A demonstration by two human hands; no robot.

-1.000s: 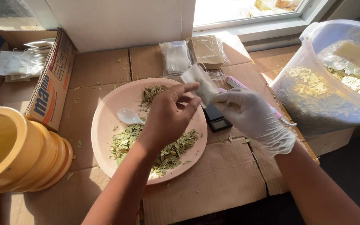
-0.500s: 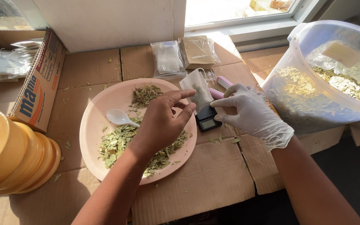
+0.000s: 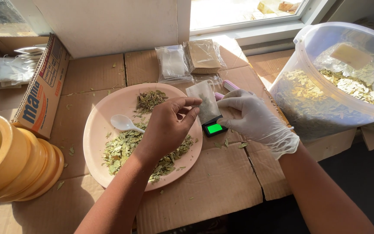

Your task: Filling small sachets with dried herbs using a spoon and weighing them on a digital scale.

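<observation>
A yellow pot (image 3: 9, 160) stands beside a printed carton (image 3: 42, 89).

1. The small translucent plastic pouch (image 3: 203, 100) now stands upright over the little black pocket scale with a lit green screen (image 3: 215, 128); a second ago it is tilted and higher, nearer the stacked packets.
2. The bare left hand (image 3: 167, 128) now pinches the pouch's top edge with thumb and forefinger, where earlier its fingers curl over the pouch mouth.
3. The white-gloved right hand (image 3: 252, 119) is lower now, steadying the pouch's right side.
4. The scale's green screen is now in plain view; earlier it seems hidden under the hands.
5. The white plastic spoon (image 3: 124, 123) shows in full on the round pink plate (image 3: 98, 130).
</observation>
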